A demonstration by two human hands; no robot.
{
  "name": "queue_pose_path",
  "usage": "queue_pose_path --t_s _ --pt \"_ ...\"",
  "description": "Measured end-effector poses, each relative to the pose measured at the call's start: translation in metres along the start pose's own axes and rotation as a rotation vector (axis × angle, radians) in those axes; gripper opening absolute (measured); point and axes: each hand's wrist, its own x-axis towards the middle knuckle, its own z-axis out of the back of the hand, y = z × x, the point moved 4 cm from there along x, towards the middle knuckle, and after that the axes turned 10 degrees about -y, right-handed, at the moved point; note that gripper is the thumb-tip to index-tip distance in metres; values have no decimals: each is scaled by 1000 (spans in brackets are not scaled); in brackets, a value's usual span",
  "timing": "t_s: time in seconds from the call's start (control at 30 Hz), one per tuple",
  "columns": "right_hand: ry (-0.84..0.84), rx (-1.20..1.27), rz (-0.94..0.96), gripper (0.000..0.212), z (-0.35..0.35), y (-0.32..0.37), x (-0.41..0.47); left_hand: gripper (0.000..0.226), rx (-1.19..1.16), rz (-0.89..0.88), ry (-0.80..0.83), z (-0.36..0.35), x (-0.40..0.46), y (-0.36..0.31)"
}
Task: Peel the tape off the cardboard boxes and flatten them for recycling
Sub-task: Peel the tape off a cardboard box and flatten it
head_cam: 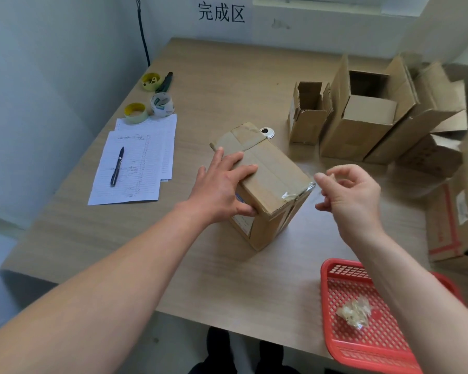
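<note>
A closed brown cardboard box [270, 176] stands in the middle of the wooden table [216, 271], sealed with clear tape along its top. My left hand [222, 184] lies flat on the box's top and left side, fingers spread. A crumpled end of clear tape [297, 193] lifts off the box's right top corner. My right hand [349, 195] hovers just right of that corner, thumb and forefinger pinched on the thin tape strip; the blur makes the grip hard to see.
Several opened cardboard boxes [362, 117] stand at the back right, more at the right edge [451, 220]. A red mesh tray [362, 319] with wadded tape sits front right. Paper sheets [135, 163], a pen [117, 166] and tape rolls [161, 103] lie at the left.
</note>
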Motion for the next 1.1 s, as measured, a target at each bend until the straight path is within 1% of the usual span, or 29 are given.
queue_pose_path --t_s 0.07,0.13,0.2,0.27,0.37,0.47,0.5,0.53,0.6,0.63,0.7,0.73,0.77,0.8,0.87,0.9,0.93,0.97,1.0,1.03,1.1 --pt "27 -255 218 23 -7 1 -4 103 3 2 1 0 0 0" --pt "34 -486 390 34 -14 4 -9 103 11 -2 -1 0 0 0" --pt "59 -643 532 43 -23 9 -15 103 22 -3 -1 0 -1 0" --pt "103 -706 576 47 -30 13 -19 103 24 -1 -1 -1 -1 0" --pt "178 -807 538 43 -35 21 -19 103 22 1 -7 0 -2 0" --pt "281 -889 456 27 -38 30 -15 103 30 0 -5 -2 -3 1" --pt "294 -909 456 21 -39 31 -15 103 28 1 -4 -2 -3 1" --pt "290 -947 492 16 -41 32 -17 103 25 1 -5 -2 -3 0" --pt "262 -1028 634 12 -47 31 -23 102 23 3 -5 -2 -2 0" --pt "239 -1015 696 10 -47 29 -25 102 22 4 -4 -2 -2 -1" --pt "197 -874 746 6 -43 22 -26 102 20 6 -9 -2 -3 0" --pt "172 -776 732 8 -39 16 -26 102 20 5 -13 -3 -3 0" --pt "130 -663 677 11 -34 8 -28 102 18 4 -15 -3 -3 1" --pt "83 -515 546 16 -28 -1 -28 102 16 5 -16 -4 -3 1" --pt "-22 -71 102 26 -20 -23 -32 102 9 5 -15 -4 -2 1" --pt "-74 145 -113 28 -20 -33 -38 102 5 5 -14 -4 -2 0" --pt "-106 315 -287 28 -22 -40 -45 102 1 5 -11 -3 -1 0" --pt "-126 420 -401 27 -25 -45 -50 102 -1 5 -8 -3 0 0" --pt "-140 478 -466 25 -26 -47 -53 102 -1 4 -5 -3 0 0" --pt "-146 506 -490 23 -26 -47 -54 102 -1 2 -3 -3 1 0" --pt "-128 503 -481 15 -26 -45 -54 102 -5 4 1 -3 1 0"
